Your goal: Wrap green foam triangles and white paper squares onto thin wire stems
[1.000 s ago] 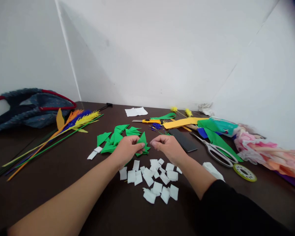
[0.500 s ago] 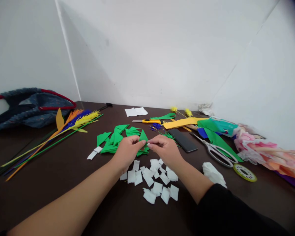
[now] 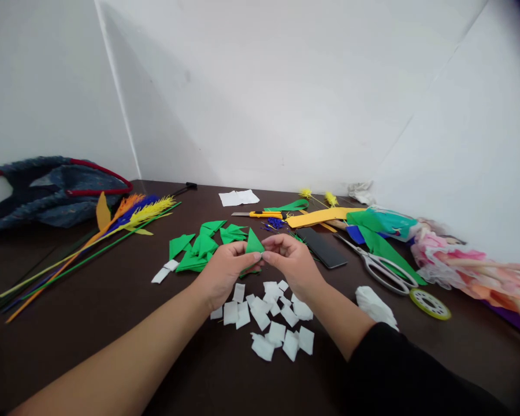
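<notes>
My left hand (image 3: 226, 267) is closed in a pinch on a green paper triangle (image 3: 254, 242), which stands with its point up. Facing it, my right hand (image 3: 292, 260) pinches at the triangle's lower right corner. A tiny whitish bit shows where the fingertips meet; I cannot make out whether it is paper. Behind and left of my left hand lies a pile of green paper triangles (image 3: 193, 261). Several small white paper squares (image 3: 260, 316) are scattered on the dark table between my forearms. Two more white pieces (image 3: 160, 275) lie by the green pile.
Farther back are a yellow cutter knife (image 3: 264, 214), a white sheet (image 3: 238, 197) and a black phone-like slab (image 3: 323, 248). Scissors (image 3: 387, 270), a tape roll (image 3: 430, 304), crumpled tissue (image 3: 376, 307) and dolls (image 3: 463, 254) lie right. Colourful stems (image 3: 91, 248) and a denim bag (image 3: 56, 190) lie left.
My fingertips have come together at the green triangle's lower corner. The triangle now stands in front of my left fingers, and the white bit at my right fingertips shows less.
</notes>
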`<state>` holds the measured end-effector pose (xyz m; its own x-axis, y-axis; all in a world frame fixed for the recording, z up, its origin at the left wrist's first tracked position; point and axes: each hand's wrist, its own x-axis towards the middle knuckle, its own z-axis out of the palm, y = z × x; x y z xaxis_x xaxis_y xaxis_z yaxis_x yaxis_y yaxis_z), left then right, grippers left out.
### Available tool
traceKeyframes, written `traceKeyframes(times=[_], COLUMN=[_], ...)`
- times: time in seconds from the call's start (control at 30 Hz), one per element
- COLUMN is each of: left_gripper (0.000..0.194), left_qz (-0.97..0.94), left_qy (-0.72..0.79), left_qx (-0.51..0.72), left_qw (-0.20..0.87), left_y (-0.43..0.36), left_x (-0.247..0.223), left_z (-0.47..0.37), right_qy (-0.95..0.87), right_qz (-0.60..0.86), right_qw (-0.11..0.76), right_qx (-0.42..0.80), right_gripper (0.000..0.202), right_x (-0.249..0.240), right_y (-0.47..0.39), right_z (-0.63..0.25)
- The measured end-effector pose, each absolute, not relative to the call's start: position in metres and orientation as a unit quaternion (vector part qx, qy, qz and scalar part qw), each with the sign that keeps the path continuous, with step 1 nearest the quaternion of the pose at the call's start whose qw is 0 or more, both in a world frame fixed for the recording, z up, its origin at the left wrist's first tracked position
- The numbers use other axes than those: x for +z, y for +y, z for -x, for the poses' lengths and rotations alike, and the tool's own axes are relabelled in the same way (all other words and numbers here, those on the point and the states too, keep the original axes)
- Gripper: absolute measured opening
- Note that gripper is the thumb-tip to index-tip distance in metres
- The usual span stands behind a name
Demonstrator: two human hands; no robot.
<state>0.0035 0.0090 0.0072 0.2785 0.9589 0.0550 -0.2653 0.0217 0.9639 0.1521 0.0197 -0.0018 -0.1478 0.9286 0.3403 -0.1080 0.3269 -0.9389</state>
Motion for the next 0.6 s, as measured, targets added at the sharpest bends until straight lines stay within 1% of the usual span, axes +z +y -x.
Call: traceKeyframes(times=[0.1, 0.2, 0.3, 0.6], left_gripper=[0.01, 0.009, 0.01, 0.011], left_qz=[-0.505, -0.501, -0.489, -0.482], left_qy=[0.339, 0.34, 0.337, 0.32], left_qx=[0.482, 0.487, 0.491, 0.488], left_qw=[0.631, 0.63, 0.636, 0.653], left_y=[0.0086, 0.0078, 0.0067, 0.0065], left_x=[0.0085, 0.0101, 0.012, 0.0113], left_z=[-0.0026, -0.0026, -0.003, -0.0033], right_qy=[-0.568, -0.546, -0.529, -0.519], right_qz=[0.326, 0.319, 0.314, 0.329], right_qw=[0.55, 0.542, 0.539, 0.562], right_qx=[0.518, 0.554, 0.576, 0.554], right_gripper=[0.023, 0.017, 0.016, 0.012], right_x=[-0.0014, -0.0019, -0.0038, -0.0045], right_y=[0.0191, 0.0186, 0.0189, 0.0155], right_z=[-0.1519, -0.153, -0.1538, -0.1487])
